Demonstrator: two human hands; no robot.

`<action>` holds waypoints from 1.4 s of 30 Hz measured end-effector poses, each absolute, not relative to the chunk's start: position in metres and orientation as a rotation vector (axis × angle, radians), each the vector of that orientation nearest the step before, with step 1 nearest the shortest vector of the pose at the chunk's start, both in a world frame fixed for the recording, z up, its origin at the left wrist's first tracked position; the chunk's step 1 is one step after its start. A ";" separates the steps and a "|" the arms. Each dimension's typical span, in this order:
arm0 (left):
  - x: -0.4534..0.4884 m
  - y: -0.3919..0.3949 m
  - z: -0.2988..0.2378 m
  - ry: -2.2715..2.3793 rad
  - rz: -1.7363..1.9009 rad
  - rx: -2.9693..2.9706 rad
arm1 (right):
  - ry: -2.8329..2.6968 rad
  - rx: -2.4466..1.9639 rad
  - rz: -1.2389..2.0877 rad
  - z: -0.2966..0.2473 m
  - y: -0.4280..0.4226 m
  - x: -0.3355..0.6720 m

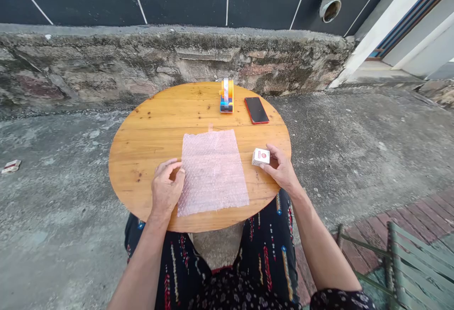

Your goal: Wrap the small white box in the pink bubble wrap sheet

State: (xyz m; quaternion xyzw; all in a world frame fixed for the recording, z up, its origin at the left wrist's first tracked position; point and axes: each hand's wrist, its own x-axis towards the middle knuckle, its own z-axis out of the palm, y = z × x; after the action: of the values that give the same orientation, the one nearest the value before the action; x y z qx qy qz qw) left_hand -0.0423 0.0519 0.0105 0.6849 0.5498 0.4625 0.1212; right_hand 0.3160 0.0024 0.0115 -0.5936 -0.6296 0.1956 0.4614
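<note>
A pink sheet of bubble wrap (213,170) lies flat in the middle of the round wooden table (149,135). My left hand (166,188) rests on the table at the sheet's left edge, fingers curled and touching the wrap. To the right of the sheet, my right hand (280,167) grips a small white box with a red mark (260,156), holding it just above or on the table top.
A tape dispenser (226,96) and a red-edged phone (256,110) lie at the table's far side. A stone ledge and dark wall stand behind. A green chair (407,262) is at the lower right. A scrap (11,165) lies on the concrete at left.
</note>
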 end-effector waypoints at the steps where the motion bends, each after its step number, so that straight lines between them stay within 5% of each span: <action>1: -0.042 0.052 0.010 1.603 1.352 2.000 | -1.550 -1.465 0.478 0.012 0.002 0.316; 42: -0.041 0.056 0.006 1.668 1.274 2.065 | -1.641 -1.281 0.603 0.047 0.014 0.251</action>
State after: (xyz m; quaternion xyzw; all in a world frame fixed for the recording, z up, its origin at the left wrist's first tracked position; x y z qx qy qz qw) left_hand -0.0406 0.0558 0.0060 0.6978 0.5639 0.4305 0.0986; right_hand 0.2513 0.0135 0.0470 -0.5223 -0.6691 0.2460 0.4680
